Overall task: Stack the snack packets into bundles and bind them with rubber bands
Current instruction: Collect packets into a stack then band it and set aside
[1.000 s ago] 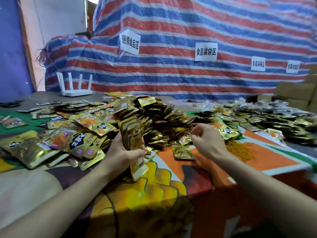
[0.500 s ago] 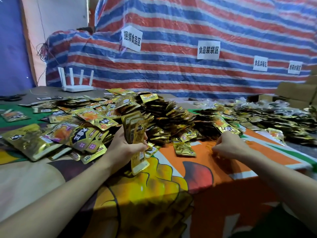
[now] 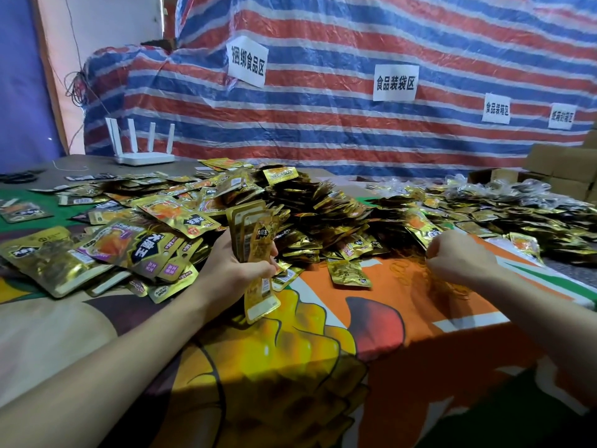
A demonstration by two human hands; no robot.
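My left hand (image 3: 232, 270) grips an upright stack of packets (image 3: 255, 234) at centre frame while my right hand (image 3: 458, 257) curls over the loose rubber bands (image 3: 403, 270) right of centre, whether pinching one I cannot tell; binding seems the step in hand, and next calls for a band stretched round the stack.

Right hand (image 3: 458, 258) curled, fingers hidden; hold on rubber bands (image 3: 399, 270) unclear; cardboard boxes (image 3: 568, 169) cut by right edge.

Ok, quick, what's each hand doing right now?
Left hand: grips a packet stack.
Right hand: curled over the rubber bands; hold cannot be told.
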